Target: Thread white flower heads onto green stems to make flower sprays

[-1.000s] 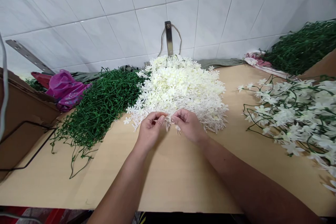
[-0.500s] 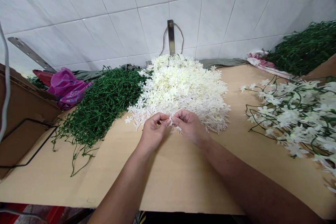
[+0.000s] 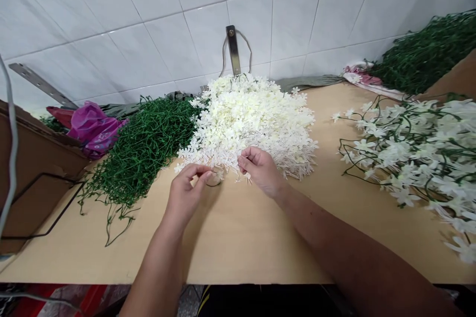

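Note:
My left hand is closed in a pinch on a thin green artificial flower stem, which curves out past the fingertips with a pale white blossom on it. To its right, my right hand is also closed, thumb against forefinger, at the front edge of a heap of white artificial flowers. Whatever sits between those fingertips is too small and too close in colour to the heap to make out. Thin white stalks in the heap point toward me.
Green plastic stems lie piled on the left, beside a purple bag and a cardboard box. Flowered stems spread over the right side of the tan tabletop. More green stems are heaped behind, near the tiled wall.
My hands, together at the fingertips before, have come apart. The left moved left and toward me with the stem and blossom; the right stayed near the white heap. The view shifted slightly.

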Motion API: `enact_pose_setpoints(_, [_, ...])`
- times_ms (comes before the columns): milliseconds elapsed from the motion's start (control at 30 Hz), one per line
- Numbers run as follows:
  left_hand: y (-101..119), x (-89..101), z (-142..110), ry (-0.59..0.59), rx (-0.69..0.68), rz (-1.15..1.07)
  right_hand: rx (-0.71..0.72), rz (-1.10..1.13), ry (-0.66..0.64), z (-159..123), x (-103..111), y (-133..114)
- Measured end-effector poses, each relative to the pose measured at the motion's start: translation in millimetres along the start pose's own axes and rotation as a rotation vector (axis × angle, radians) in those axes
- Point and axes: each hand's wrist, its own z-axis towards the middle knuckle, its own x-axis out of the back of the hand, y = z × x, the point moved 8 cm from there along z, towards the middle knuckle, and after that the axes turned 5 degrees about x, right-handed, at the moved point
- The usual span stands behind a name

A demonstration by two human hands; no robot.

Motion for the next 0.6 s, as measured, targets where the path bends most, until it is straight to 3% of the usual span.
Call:
enact_pose_setpoints(167, [-1,-14.3,-18,-0.172,-0.094,0.46,-0.032,-0.024,-0.034,2,1,4])
enact_pose_setpoints(300, [-1,-30.8,-15,-0.187,-0.106,0.659,-0.056,-0.059,-0.113,-2,-6,7])
enact_pose_setpoints(400, [0,-35.3,-6,-0.186,-0.138,0.713,-0.07,-0.076,-0.126,-2,-6,9])
enact_pose_setpoints(600, [-3,-20.8,9,-0.139,-0.074,0.546,-0.097,-0.108,-0.154,-1,-5,13])
